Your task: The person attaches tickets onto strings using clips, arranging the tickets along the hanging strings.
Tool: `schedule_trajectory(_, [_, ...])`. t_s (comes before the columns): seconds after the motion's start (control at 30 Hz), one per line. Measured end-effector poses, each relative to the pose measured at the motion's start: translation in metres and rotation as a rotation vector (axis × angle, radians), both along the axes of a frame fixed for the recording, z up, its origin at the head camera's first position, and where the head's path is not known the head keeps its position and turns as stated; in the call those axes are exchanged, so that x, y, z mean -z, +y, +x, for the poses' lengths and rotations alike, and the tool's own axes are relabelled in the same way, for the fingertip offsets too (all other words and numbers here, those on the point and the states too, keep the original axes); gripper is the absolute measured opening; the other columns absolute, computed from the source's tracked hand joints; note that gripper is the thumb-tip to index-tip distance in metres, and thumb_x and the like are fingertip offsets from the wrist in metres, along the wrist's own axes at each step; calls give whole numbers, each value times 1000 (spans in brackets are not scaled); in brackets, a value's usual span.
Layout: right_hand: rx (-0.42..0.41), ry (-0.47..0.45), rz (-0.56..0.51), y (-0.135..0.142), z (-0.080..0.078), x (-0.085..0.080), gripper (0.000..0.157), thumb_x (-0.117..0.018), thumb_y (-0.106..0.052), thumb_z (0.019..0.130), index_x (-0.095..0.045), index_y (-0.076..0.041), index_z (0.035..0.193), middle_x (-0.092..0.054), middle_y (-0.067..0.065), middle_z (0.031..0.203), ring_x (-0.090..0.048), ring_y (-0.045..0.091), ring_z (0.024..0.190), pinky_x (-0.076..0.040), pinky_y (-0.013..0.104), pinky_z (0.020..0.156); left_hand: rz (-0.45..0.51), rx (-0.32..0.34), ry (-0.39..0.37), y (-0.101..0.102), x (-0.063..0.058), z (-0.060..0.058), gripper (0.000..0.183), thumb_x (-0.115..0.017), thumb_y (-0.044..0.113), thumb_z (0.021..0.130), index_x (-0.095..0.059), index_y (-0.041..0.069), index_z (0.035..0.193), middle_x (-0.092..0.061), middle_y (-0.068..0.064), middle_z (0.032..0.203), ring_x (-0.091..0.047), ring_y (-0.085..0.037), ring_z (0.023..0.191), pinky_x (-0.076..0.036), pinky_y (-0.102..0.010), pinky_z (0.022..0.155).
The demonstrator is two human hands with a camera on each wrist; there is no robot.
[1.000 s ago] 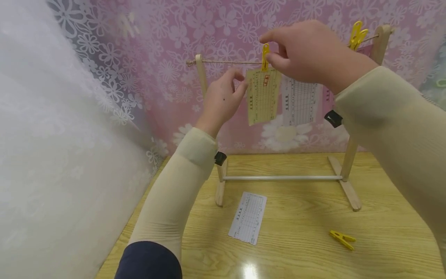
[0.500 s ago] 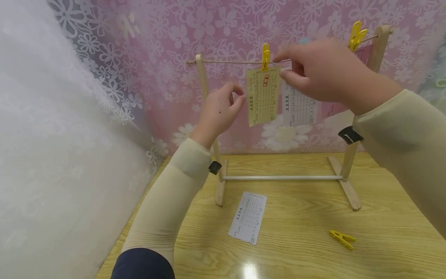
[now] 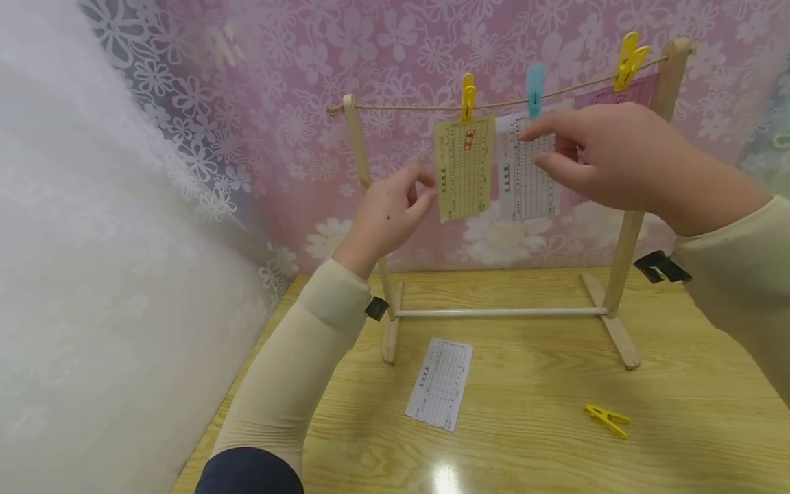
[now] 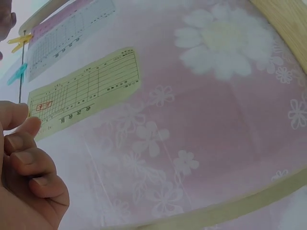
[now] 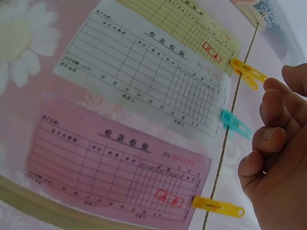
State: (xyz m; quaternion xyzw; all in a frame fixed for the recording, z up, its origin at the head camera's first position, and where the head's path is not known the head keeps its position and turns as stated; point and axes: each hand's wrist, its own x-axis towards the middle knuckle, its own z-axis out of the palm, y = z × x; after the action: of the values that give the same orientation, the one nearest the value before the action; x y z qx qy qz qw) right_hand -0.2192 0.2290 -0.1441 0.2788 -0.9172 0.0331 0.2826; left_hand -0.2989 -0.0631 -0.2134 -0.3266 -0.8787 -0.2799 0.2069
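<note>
A yellow receipt slip (image 3: 465,171) hangs from the twine by a yellow clothespin (image 3: 468,99). To its right a white receipt slip (image 3: 524,185) hangs under a blue clothespin (image 3: 534,90), and a pink receipt slip (image 5: 120,167) under another yellow clothespin (image 5: 218,207). My left hand (image 3: 395,209), fingers loosely bent, is by the yellow slip's left edge; the left wrist view shows nothing in it. My right hand (image 3: 617,158), also loosely bent and holding nothing, is in front of the white slip and hides part of the pink one.
A wooden rack (image 3: 617,274) with a white lower bar (image 3: 500,313) carries the twine. Another white slip (image 3: 439,384) and a loose yellow clothespin (image 3: 607,420) lie on the wooden table (image 3: 524,453). Flowered curtains (image 3: 278,192) stand behind.
My right hand has left the yellow slip's clothespin and moved right and down, uncovering the blue clothespin. My left hand has dropped a little. The slips hang where they were.
</note>
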Motion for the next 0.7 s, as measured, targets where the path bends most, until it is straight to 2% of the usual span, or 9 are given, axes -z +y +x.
schedule_trajectory(0.3, [53, -52, -18, 22, 12, 24, 34, -61, -25, 101, -65, -13, 132, -50, -5, 66, -36, 13, 47, -34, 30, 46, -48, 41, -10, -7, 17, 2, 22, -58, 31, 104, -63, 17, 121, -54, 2, 67, -43, -14, 52, -36, -30, 49])
schedule_trajectory(0.5, [64, -76, -27, 33, 18, 45, 33, -62, -25, 100, -66, -13, 130, -55, -7, 72, -36, 11, 50, -33, 29, 46, -51, 68, -49, -10, 29, 6, 21, -59, 28, 104, -64, 17, 120, -54, 1, 66, -42, -13, 51, -37, -30, 49])
schedule_trajectory(0.7, [66, -89, -29, 43, 23, 70, 32, -65, -23, 99, -66, -16, 130, -50, -11, 69, -34, 8, 49, -30, 28, 44, -52, 71, -100, -11, 45, 9, 23, -59, 29, 104, -63, 16, 123, -54, 1, 66, -42, -13, 51, -37, -30, 47])
